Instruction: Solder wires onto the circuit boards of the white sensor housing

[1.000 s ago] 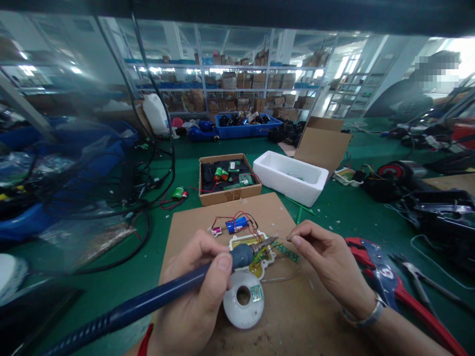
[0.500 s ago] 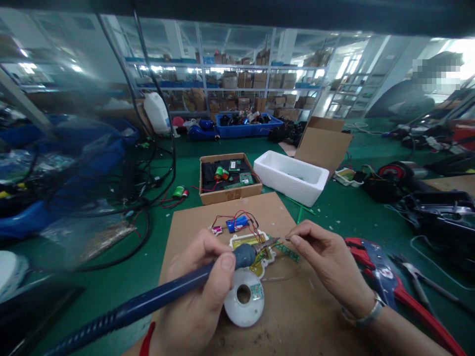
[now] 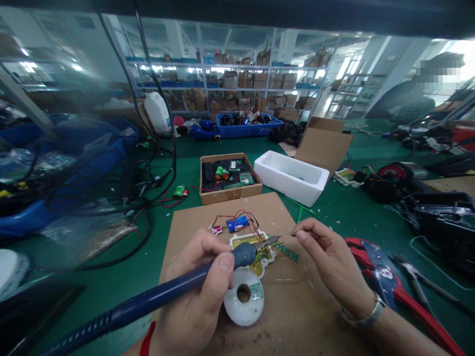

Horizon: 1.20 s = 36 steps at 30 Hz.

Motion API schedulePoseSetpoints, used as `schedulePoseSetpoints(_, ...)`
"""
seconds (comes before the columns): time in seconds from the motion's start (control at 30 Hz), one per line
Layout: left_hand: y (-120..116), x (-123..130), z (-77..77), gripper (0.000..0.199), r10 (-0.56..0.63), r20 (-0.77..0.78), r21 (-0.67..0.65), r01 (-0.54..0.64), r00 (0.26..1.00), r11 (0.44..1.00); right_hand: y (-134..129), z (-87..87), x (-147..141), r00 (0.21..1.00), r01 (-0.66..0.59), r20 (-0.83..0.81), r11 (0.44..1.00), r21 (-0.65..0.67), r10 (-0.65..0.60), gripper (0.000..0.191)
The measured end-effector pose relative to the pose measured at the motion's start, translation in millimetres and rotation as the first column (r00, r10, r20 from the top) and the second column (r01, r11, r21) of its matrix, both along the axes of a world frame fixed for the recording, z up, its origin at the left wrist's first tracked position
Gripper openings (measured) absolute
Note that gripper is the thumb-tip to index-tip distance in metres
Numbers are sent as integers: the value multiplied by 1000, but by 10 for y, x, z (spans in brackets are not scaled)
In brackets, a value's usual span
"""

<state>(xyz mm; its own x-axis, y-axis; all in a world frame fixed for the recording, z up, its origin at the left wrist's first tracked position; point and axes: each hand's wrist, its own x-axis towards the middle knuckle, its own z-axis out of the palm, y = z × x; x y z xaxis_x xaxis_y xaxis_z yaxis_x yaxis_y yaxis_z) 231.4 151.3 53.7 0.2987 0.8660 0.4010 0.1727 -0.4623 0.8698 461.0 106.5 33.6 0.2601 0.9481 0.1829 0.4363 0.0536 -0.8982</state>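
Note:
My left hand [image 3: 198,291] grips a blue soldering iron [image 3: 178,291], its metal tip [image 3: 269,242] over a yellow circuit board [image 3: 247,241] in a white housing. My right hand [image 3: 334,267] pinches a thin solder wire [image 3: 285,233] between thumb and finger, close to the iron's tip. A green strip board [image 3: 287,253] lies beside the housing. Behind it sits a blue battery [image 3: 236,224] with red and black wires. Below the iron lies a white solder spool [image 3: 237,306] carrying a small green board [image 3: 257,291].
All this rests on a brown cardboard sheet [image 3: 208,237] over a green floor mat. Behind stand a cardboard tray of boards [image 3: 230,197] and a white foam box [image 3: 291,180]. Red-handled cutters [image 3: 386,282] lie to the right, and a person sits at the far right.
My right hand has drawn slightly right and up with the wire. The iron's grip has shifted a little right since the oldest frame.

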Motion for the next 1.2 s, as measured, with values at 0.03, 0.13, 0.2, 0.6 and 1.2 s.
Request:
schedulePoseSetpoints(0.03, -2, 1, 10, 18, 5, 19, -3, -4, 1000, 1000, -3, 3, -2, 1000, 14, 5, 1000, 7, -14, 24)
schedulePoseSetpoints(0.13, -8, 0, 38, 15, 7, 57, 7, -8, 998, 1000, -16, 0, -6, 1000, 25, -1, 999, 29, -25, 21)
schedulePoseSetpoints(0.2, -12, -4, 50, 14, 12, 59, 23, -14, 998, 1000, -23, -7, -9, 1000, 17, -9, 999, 49, -17, 19)
schedulePoseSetpoints(0.6, 6, 14, 11, 16, -55, -52, -7, 54, 997, 998, -26, 50, -6, 999, 25, 25, 1000, 19, -25, 20)
schedulePoseSetpoints(1.2, 19, 67, 28, 17, -78, -73, -4, 78, 994, 997, -14, 6, 0, 998, -4, 64, 999, -38, 6, 20)
